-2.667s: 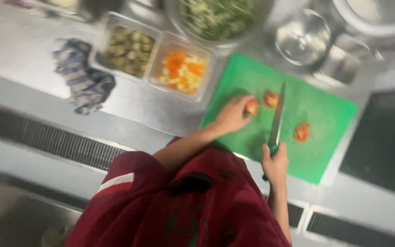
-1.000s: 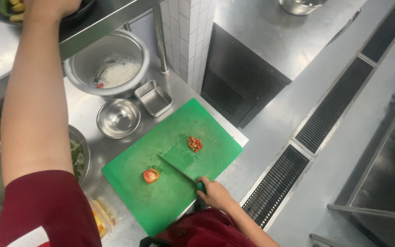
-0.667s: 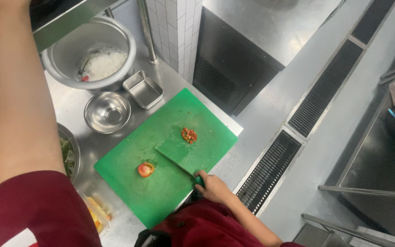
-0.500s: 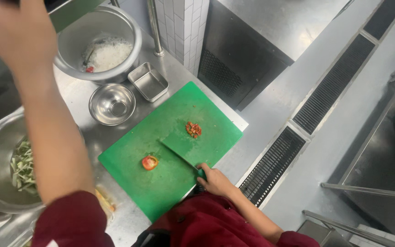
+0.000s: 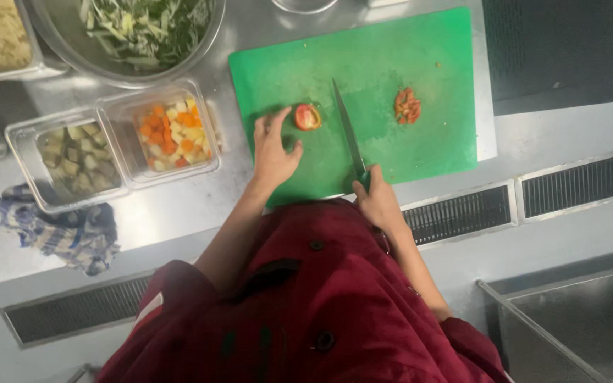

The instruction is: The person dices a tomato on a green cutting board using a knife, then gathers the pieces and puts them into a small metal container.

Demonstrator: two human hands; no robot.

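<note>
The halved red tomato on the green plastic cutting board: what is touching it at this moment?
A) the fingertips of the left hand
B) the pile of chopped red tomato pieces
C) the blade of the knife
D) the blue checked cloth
A: the left hand rests its fingertips against the halved red tomato on the green plastic cutting board, while the knife in the right hand lies just beside it.

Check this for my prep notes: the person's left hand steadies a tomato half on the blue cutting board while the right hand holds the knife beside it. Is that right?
Not quite: the cutting board is green, not blue, as the head view shows. The rest stands: the left hand touches the tomato half on it, and the right hand holds the knife beside it.
</note>
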